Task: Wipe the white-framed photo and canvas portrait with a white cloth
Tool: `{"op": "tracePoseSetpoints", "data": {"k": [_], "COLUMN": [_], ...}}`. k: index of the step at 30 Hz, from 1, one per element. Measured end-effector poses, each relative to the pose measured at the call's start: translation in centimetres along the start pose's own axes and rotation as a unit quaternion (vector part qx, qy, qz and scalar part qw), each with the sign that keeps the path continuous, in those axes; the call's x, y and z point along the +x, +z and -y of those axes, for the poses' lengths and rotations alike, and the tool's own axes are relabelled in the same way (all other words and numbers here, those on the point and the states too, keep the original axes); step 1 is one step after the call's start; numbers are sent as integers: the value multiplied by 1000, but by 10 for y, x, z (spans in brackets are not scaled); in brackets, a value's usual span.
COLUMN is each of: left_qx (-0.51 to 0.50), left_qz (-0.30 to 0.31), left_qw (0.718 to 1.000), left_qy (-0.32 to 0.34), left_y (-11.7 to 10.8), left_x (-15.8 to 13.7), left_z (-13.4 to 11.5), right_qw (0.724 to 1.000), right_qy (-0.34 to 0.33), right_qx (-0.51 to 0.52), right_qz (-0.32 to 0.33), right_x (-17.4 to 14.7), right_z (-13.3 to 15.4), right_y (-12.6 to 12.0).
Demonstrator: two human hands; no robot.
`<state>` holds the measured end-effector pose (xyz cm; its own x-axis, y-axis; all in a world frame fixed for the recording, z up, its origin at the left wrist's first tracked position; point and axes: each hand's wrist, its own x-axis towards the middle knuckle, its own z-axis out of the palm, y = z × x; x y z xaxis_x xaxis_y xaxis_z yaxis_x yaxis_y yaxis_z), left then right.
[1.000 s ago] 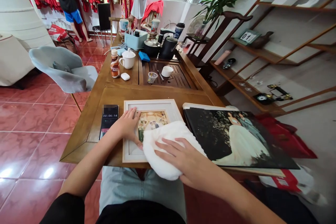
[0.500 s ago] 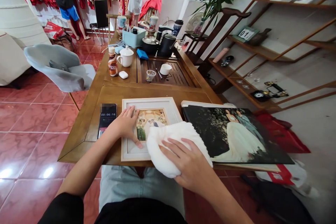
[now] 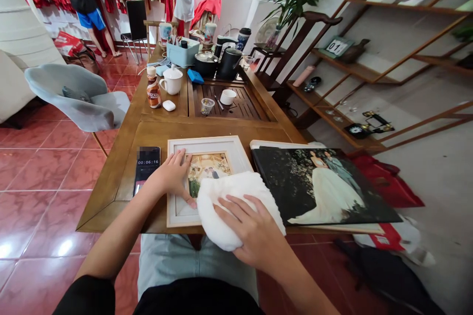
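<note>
A white picture frame [image 3: 178, 206] with a small wedding photo [image 3: 207, 165] lies flat at the near edge of the wooden table. My left hand [image 3: 173, 173] rests on its left side, fingers spread, thumb on the lower left border. Over the frame's lower right part my right hand [image 3: 246, 221] presses a bunched white cloth [image 3: 218, 197]; the fingers lie stretched across it. The cloth hides that corner and part of the photo. Just left of my left hand is a phone [image 3: 147, 165] with a timer on its screen.
A large dark wedding photo panel [image 3: 281, 187] lies right of the frame, overhanging the near edge. Farther back stand a coffee bottle [image 3: 153, 89], a lidded white cup [image 3: 172, 81], a tea tray [image 3: 244, 106] and a kettle [image 3: 228, 64]. A grey chair [image 3: 70, 91] is at left.
My right hand and the cloth have shifted slightly left over the frame. My left hand stays in place on it. The whole view has turned a little to the right.
</note>
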<state>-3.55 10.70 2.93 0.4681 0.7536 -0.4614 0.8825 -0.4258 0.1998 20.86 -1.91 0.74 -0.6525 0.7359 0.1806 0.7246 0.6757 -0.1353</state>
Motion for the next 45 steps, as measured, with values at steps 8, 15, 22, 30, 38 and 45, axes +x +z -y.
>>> {"op": "tracePoseSetpoints", "data": {"k": [8, 15, 22, 30, 38, 45], "left_qx": [-7, -21, -14, -8, -7, -6], "left_qz": [1, -7, -18, -7, -4, -14], "left_qw": [1000, 1000, 1000, 1000, 1000, 1000], "left_qy": [-1, 0, 13, 0, 0, 7], "left_y": [0, 0, 5, 1, 0, 3], "left_x": [-1, -1, 2, 0, 0, 2], "left_z": [-1, 0, 5, 1, 1, 5], "right_qw": [986, 976, 964, 964, 962, 959], "right_qy": [-93, -73, -3, 10, -11, -34], "right_qx": [-104, -202, -237, -209, -189, -190], "right_qz": [-88, -23, 118, 162, 198, 206], "right_x": [13, 70, 133, 132, 110, 104], "right_z": [-9, -66, -124, -133, -108, -91], "right_y": [-44, -77, -45, -44, -55, -57]}}
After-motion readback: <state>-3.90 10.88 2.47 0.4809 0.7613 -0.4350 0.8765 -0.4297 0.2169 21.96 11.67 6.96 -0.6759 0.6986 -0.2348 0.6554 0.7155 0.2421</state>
